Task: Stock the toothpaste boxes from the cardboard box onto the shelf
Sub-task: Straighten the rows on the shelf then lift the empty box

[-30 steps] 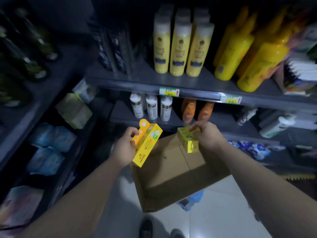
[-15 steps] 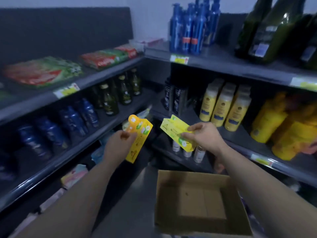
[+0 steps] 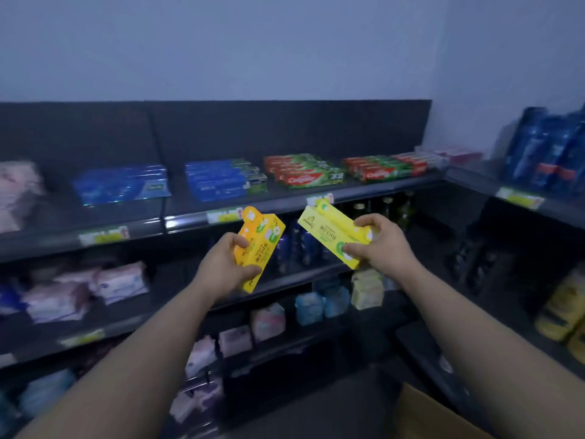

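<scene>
My left hand (image 3: 223, 267) grips an orange-yellow toothpaste box (image 3: 260, 239), held upright and tilted, in front of the upper shelf (image 3: 285, 205). My right hand (image 3: 380, 245) holds a paler yellow toothpaste box (image 3: 329, 229) slanting up to the left. Both boxes hang just below the shelf's front lip. Only a corner of the cardboard box (image 3: 424, 416) shows at the bottom right, beside my right forearm.
The upper shelf carries blue toothpaste packs (image 3: 224, 180) and red-green toothpaste packs (image 3: 304, 172), with bare shelf in front of them. Dark bottles and blue bottles (image 3: 550, 150) stand on the right-hand shelving. Soft pink and blue packets (image 3: 120, 283) fill the lower shelves.
The view has swung up and to the left, from the bottle shelves to the toothpaste shelf. Both hands have risen with their boxes, and the cardboard box has dropped to the frame's corner.
</scene>
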